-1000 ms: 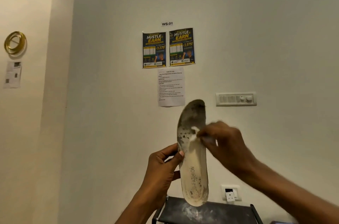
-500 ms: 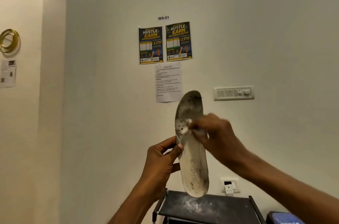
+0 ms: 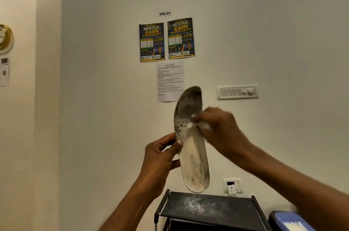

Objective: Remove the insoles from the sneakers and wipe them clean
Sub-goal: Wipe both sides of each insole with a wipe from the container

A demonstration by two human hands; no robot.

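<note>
A dirty white insole (image 3: 192, 153) with the word FASHION printed on it is held upright in front of the wall. Its upper part is dark with grime. My left hand (image 3: 160, 159) grips the insole's left edge at its middle, thumb on the front. My right hand (image 3: 219, 132) presses a small white wipe (image 3: 198, 125) against the insole's upper half, on the right side. No sneakers are in sight.
A black shoe rack (image 3: 217, 210) with white dust on its top shelf stands below the insole. A blue-lidded box (image 3: 290, 221) sits at the rack's right. On the wall are posters (image 3: 166, 40), a switch panel (image 3: 237, 92) and a socket (image 3: 232, 185).
My right hand with the wipe has rubbed across the insole's upper half, left and then back to the right. The view has tilted down, showing more of the rack.
</note>
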